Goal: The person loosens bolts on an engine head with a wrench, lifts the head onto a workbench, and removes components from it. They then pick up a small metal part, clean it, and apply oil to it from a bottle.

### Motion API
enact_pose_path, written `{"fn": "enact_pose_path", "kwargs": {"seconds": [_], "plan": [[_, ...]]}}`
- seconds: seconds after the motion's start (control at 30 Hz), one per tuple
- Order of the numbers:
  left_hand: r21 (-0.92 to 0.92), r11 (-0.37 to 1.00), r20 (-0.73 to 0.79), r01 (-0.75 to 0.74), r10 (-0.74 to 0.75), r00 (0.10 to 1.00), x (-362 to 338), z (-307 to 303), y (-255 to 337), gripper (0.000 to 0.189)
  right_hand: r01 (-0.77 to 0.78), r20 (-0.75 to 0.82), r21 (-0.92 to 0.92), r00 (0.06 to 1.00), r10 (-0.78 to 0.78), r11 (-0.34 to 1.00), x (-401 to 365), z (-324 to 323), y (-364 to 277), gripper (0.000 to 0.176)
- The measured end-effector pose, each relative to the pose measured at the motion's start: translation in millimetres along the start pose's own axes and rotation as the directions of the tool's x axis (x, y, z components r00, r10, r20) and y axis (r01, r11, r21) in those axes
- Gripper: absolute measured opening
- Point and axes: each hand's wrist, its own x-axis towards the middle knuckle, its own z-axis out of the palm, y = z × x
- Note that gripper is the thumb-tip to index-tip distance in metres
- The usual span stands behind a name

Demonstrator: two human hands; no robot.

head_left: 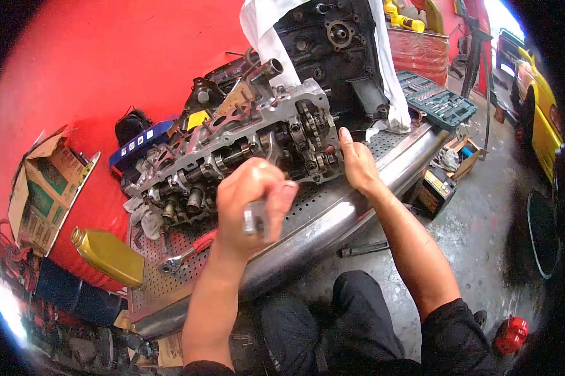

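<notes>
A cylinder head [232,147] with camshafts and a timing chain at its right end lies tilted on the perforated metal bench. My left hand [251,200] is closed in a fist in front of its near side, slightly blurred. Something short and silvery shows at its fingers; I cannot tell what it is. My right hand [359,164] grips the chain end of the cylinder head, thumb up, the other fingers mostly hidden. A red-and-chrome ratchet [181,255] lies on the bench below my left hand. Behind the head stands a dark engine block [329,62] partly draped in white cloth.
A gold oil bottle [110,255] and an open cardboard box [51,188] stand at the left. On the bench's right end lies an open socket set [436,103]. The rounded steel bench edge [332,219] runs before my knees. A battery [434,191] sits on the floor.
</notes>
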Motion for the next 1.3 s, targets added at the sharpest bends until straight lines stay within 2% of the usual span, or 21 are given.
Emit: {"fn": "enact_pose_path", "kwargs": {"seconds": [0.07, 0.1, 0.2, 0.27, 0.33, 0.37, 0.4, 0.5, 0.6, 0.67, 0.7, 0.87, 0.9, 0.93, 0.97, 1.0, 1.07, 1.17, 1.2, 1.27, 1.3], "plan": [[0.168, 0.981, 0.175, -0.099, 0.069, 0.982, 7, 1, -1, 0.024, 0.005, -0.007, -0.025, 1.0, -0.005, 1.0, 1, 1, 2, 0.085], [0.206, 0.975, 0.207, -0.078, 0.035, 0.978, 3, 2, 0, 0.016, 0.004, -0.011, -0.039, 1.0, -0.004, 0.999, 0, 0, 4, 0.084], [0.602, 0.739, 0.444, -0.302, 0.005, 0.896, -33, 38, 12, 0.016, 0.011, -0.096, -0.044, 0.995, -0.015, 0.999, -5, -1, 3, 0.082], [0.497, 0.782, 0.612, -0.376, -0.008, 0.791, -71, 54, 1, 0.016, 0.01, -0.112, -0.043, 0.994, -0.014, 0.999, -8, -3, -1, 0.081], [0.442, 0.835, 0.448, -0.327, 0.11, 0.887, -78, 53, 18, 0.019, 0.017, -0.117, -0.035, 0.993, -0.021, 0.999, -5, -1, 4, 0.081], [0.407, 0.894, 0.341, -0.186, 0.04, 0.939, -80, 49, 33, 0.023, 0.059, -0.144, -0.019, 0.988, -0.061, 0.998, -6, 1, 7, 0.081], [0.409, 0.895, 0.261, -0.177, 0.071, 0.963, -77, 43, 44, 0.022, 0.058, -0.143, -0.025, 0.988, -0.061, 0.998, -7, 1, 7, 0.081], [0.251, 0.959, 0.186, -0.131, 0.085, 0.979, -49, 15, 58, 0.024, 0.098, -0.162, -0.032, 0.982, -0.102, 0.995, -10, 2, 3, 0.08], [0.059, 0.998, 0.136, 0.028, -0.036, 0.99, -5, -5, 54, 0.02, 0.097, -0.14, -0.036, 0.985, -0.101, 0.995, -10, 3, 6, 0.079], [0.01, 0.992, 0.036, 0.126, -0.126, 0.991, 3, -2, 37, 0.019, 0.099, -0.136, -0.023, 0.986, -0.101, 0.995, -14, 1, 3, 0.078], [-0.018, 0.982, 0.046, 0.187, -0.186, 0.981, 6, -3, 29, 0.02, 0.104, -0.135, -0.018, 0.985, -0.106, 0.994, -14, 0, 2, 0.078], [0.129, 0.987, 0.163, 0.099, -0.12, 0.979, 19, 3, 12, 0.013, 0.107, -0.119, -0.015, 0.987, -0.108, 0.994, -13, -1, 5, 0.075], [0.211, 0.978, 0.155, -0.008, -0.025, 0.988, 12, 12, 9, 0.012, 0.112, -0.111, -0.014, 0.987, -0.113, 0.994, -12, -2, 4, 0.075], [0.371, 0.916, 0.225, -0.154, 0.073, 0.972, 0, 25, 11, 0.011, 0.119, -0.119, -0.005, 0.986, -0.119, 0.993, -12, -1, 6, 0.074], [0.474, 0.849, 0.398, -0.236, 0.032, 0.917, -26, 36, 9, 0.012, 0.129, -0.131, 0.01, 0.983, -0.126, 0.992, -12, -1, 7, 0.074], [0.597, 0.746, 0.516, -0.296, -0.075, 0.853, -44, 47, 8, 0.012, 0.139, -0.15, 0.026, 0.98, -0.133, 0.99, -12, 2, 6, 0.073], [0.513, 0.809, 0.493, -0.289, -0.002, 0.87, -69, 51, 6, 0.017, 0.152, -0.13, 0.021, 0.98, -0.148, 0.988, -10, -1, 0, 0.072], [0.422, 0.893, 0.306, -0.155, 0.021, 0.952, -58, 44, 36, 0.024, 0.171, -0.147, -0.01, 0.974, -0.171, 0.985, -13, 0, 8, 0.071], [0.422, 0.889, 0.302, -0.175, 0.045, 0.952, -50, 35, 41, 0.032, 0.172, -0.161, -0.006, 0.972, -0.171, 0.985, -11, 1, 6, 0.071], [0.368, 0.909, 0.271, -0.193, 0.094, 0.958, -26, 17, 40, 0.026, 0.166, -0.174, -0.002, 0.971, -0.164, 0.986, -13, 1, 6, 0.071], [0.275, 0.956, 0.203, -0.098, 0.042, 0.978, -11, 10, 40, 0.022, 0.167, -0.175, -0.002, 0.971, -0.164, 0.986, -12, 1, 7, 0.07]]}}
